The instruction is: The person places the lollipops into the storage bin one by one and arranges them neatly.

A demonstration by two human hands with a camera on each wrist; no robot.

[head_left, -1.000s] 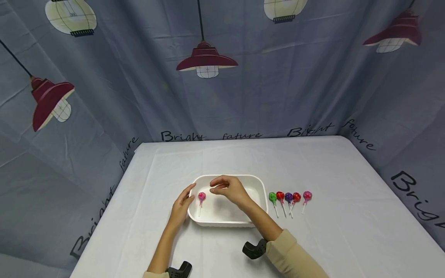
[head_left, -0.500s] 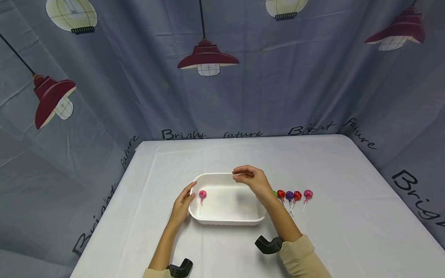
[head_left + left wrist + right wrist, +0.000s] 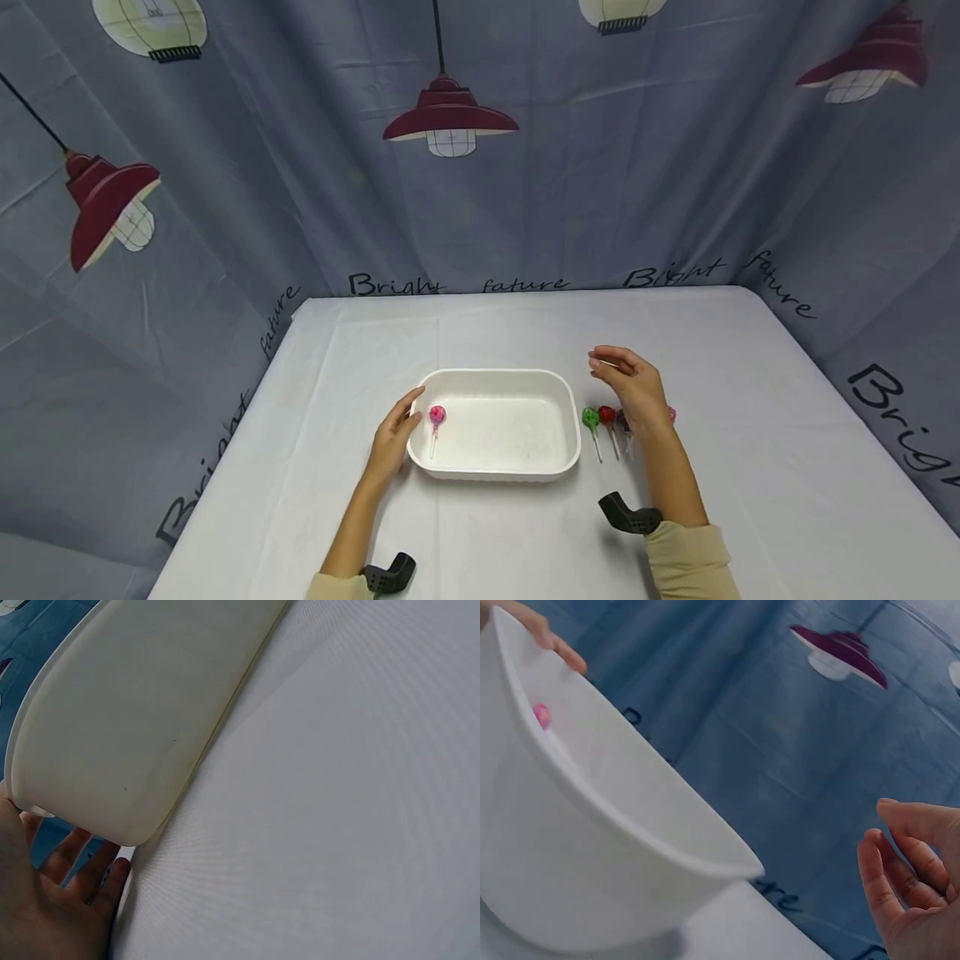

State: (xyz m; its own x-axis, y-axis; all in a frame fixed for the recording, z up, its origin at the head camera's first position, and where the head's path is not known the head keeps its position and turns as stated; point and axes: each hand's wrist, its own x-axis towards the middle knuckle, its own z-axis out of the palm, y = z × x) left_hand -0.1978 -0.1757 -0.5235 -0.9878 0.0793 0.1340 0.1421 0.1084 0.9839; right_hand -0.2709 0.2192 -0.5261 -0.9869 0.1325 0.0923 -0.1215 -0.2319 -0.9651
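Observation:
A white rectangular tray stands on the table, with one pink lollipop lying inside near its left end. My left hand rests against the tray's left end, its fingers spread along the outside in the left wrist view. Right of the tray, my right hand is raised above a row of lollipops. Its fingers are loosely bent with nothing between them, as the right wrist view shows. Below it lie a green lollipop and a red lollipop; the others in the row are partly hidden by the hand and forearm.
A white cloth covers the table. Grey-blue curtain printed with lamps and lettering surrounds it at the back and sides. A black device is strapped on the right wrist, another black device on the left.
My right hand has moved from over the tray to the right, past its rim and above the lollipop row. The left hand stays at the tray's left end.

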